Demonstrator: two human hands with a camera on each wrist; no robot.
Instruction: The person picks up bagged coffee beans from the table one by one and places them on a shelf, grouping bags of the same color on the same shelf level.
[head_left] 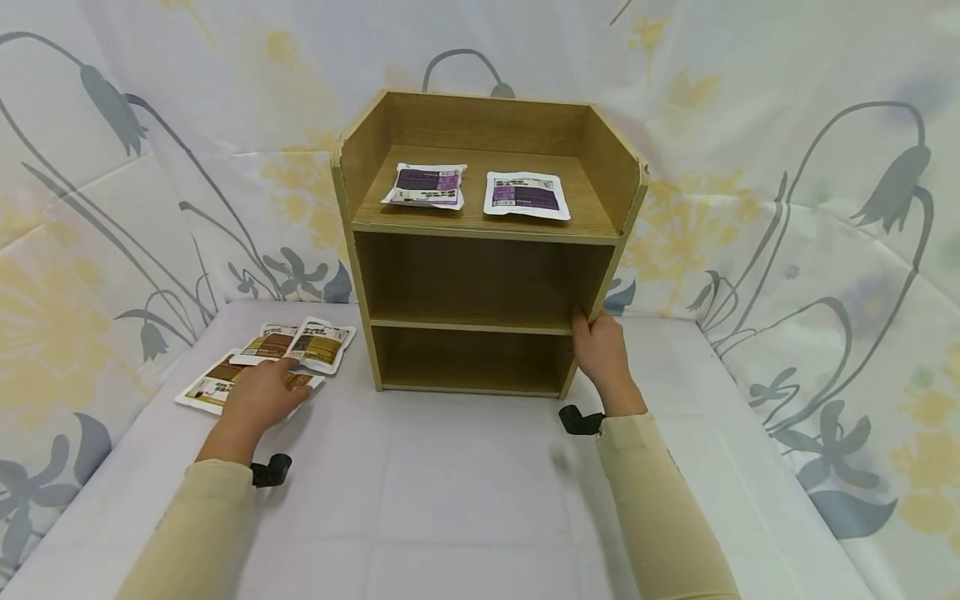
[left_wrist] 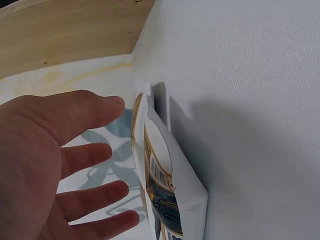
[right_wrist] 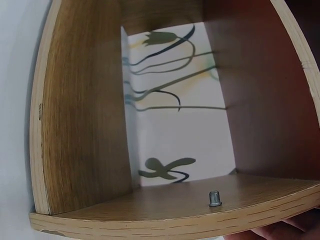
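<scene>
My left hand (head_left: 262, 396) reaches over several brown-and-white packets (head_left: 318, 344) on the table at the left. In the left wrist view its fingers are spread, and a packet (left_wrist: 165, 190) lies beyond the fingertips, with nothing gripped. At the right, my right hand (head_left: 600, 350) grips the side panel of a small wooden shelf unit (head_left: 480, 327), near the middle board's level. The right wrist view looks into the shelf's lower compartment, with the fingers (right_wrist: 280, 231) partly seen behind the panel's edge.
On the shelf's top lie two purple-and-white packets, one left (head_left: 427, 185) and one right (head_left: 527, 196). A small metal peg (right_wrist: 214, 198) sticks out of the side panel inside. A white cloth covers the table (head_left: 450, 483), and a flowered curtain (head_left: 750, 200) hangs behind.
</scene>
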